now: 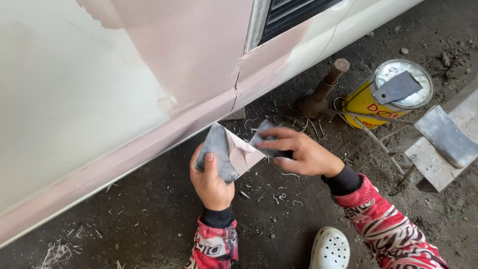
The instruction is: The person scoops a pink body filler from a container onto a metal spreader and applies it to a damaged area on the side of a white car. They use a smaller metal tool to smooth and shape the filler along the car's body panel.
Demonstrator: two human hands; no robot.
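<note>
My left hand (211,182) grips a flat metal spreader (218,152) smeared with pinkish-grey putty (242,153). My right hand (298,152) holds a second, smaller spreader blade (262,139) against the first one's putty-covered edge. Both hands hover just below the lower sill of a white car body (74,99), which carries broad patches of pink filler (194,50). Red patterned sleeves cover both arms.
A yellow tin (371,107) with a putty knife (397,88) lying on its lid stands at the right. Beside it are a rusty jack (321,94), a grey sanding block (445,135) on a board (438,167), and my white clog (329,248). Dirt ground carries scattered shavings.
</note>
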